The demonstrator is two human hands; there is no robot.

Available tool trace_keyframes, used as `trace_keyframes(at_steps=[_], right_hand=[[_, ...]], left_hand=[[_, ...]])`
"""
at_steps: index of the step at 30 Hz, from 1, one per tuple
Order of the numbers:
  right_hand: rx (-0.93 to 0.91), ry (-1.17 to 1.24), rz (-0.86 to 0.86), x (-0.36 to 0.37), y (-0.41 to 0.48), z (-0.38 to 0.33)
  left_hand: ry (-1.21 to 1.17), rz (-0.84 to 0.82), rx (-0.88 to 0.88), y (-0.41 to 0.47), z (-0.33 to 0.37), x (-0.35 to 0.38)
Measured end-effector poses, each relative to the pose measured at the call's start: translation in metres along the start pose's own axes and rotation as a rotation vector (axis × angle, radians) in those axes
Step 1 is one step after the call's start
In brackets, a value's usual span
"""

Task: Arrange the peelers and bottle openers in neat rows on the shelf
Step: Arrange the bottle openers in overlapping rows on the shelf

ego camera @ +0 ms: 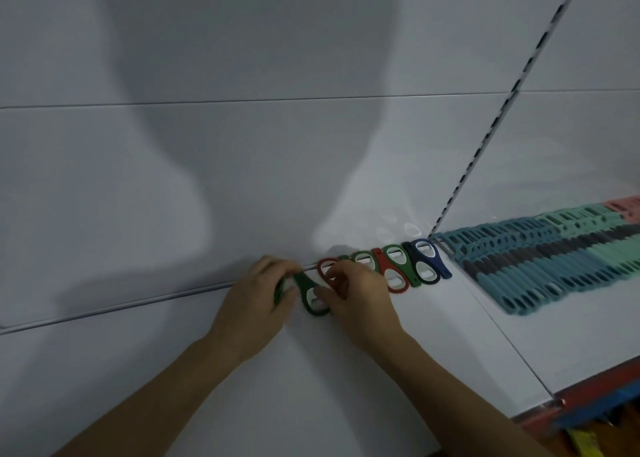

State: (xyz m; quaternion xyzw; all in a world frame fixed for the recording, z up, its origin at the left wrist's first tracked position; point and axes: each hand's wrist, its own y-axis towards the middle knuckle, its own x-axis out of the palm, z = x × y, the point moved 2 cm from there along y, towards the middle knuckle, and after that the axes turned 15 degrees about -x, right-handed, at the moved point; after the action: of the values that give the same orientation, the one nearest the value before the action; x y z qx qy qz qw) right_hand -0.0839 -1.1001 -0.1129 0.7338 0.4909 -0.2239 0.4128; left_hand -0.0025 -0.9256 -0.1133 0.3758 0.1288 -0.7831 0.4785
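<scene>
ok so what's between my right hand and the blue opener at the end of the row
No bare shelf there, head view: between the right hand and the blue opener stand four more openers side by side, green, red, green, then navy.

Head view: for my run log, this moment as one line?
stage: placing | left hand: grips green bottle opener | right hand: pinches same | opener row: against back panel | peelers: rowed right

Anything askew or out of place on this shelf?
Only the green bottle opener held between the left hand and right hand: it sits forward of the bottle opener row along the back panel, not yet lined up. The peelers lie in tidy rows.
</scene>
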Motion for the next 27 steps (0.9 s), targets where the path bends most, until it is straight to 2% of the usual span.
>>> trace_keyframes(at_steps=[2, 4, 6, 8, 11, 18, 27], right_hand=[[-0.032, -0.044, 0.048, -0.001, -0.003, 0.002], [-0.053, -0.104, 0.071, -0.009, -0.005, 0.007], [-0.066, -0.23, 0.045, -0.018, -0.009, 0.02], [-0.012, -0.348, -0.006, -0.028, -0.013, 0.037], [0.035, -0.436, 0.02, -0.047, -0.018, 0.063], [0.214, -0.457, -0.083, -0.051, -0.027, 0.1], [0.206, -0.482, -0.079, -0.049, -0.029, 0.102]], left_hand=[[0.193, -0.115, -0.037, -0.006, -0.002, 0.011], [0.358, -0.146, -0.036, -0.011, -0.003, 0.019], [0.42, -0.15, -0.045, -0.012, -0.001, 0.022], [0.426, -0.148, -0.061, -0.011, 0.001, 0.023], [0.44, -0.155, -0.062, -0.008, 0.005, 0.024], [0.416, -0.147, -0.043, -0.002, 0.007, 0.029], [0.406, -0.155, -0.04, 0.003, 0.01, 0.036]])
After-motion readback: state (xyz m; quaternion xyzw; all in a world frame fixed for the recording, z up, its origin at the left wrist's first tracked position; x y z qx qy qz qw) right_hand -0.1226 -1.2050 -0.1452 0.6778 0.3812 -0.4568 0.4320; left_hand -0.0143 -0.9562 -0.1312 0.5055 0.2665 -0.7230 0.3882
